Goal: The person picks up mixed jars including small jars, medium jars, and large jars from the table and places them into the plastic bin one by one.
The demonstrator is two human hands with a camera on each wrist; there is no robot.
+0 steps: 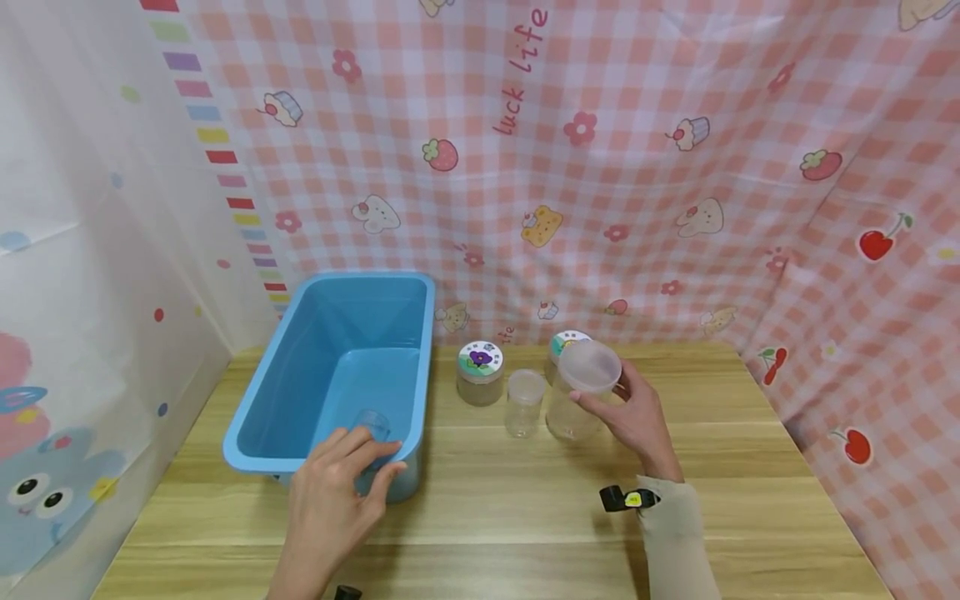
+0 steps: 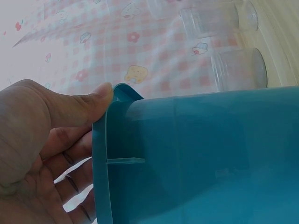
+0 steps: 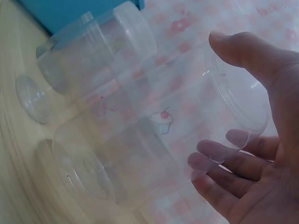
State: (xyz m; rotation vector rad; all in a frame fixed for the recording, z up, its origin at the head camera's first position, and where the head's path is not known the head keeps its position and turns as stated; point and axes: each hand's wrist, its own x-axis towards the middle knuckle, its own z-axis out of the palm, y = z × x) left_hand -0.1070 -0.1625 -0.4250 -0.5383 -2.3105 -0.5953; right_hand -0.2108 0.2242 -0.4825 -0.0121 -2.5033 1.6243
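Observation:
My left hand (image 1: 337, 483) grips the near right corner of a blue plastic basin (image 1: 251, 400). In the left wrist view the thumb (image 2: 96, 100) presses on the basin's rim (image 2: 102, 172), with the other fingers on its far side. Inside the basin, a small clear jar (image 1: 372, 423) lies partly hidden behind that hand. My right hand (image 1: 637, 414) holds a large clear plastic jar (image 1: 572, 414) near its whitish lid (image 1: 590, 367). In the right wrist view its thumb and fingers straddle the jar (image 3: 140, 126) around the top end.
Left of the large jar stands a small clear jar (image 1: 524, 406) with a plain lid. Beyond it is a jar with a purple-flower lid (image 1: 481, 360). Another jar with a printed lid (image 1: 564, 340) is partly hidden behind the large one. A checked cloth (image 1: 480, 208) hangs behind the wooden table (image 1: 510, 517).

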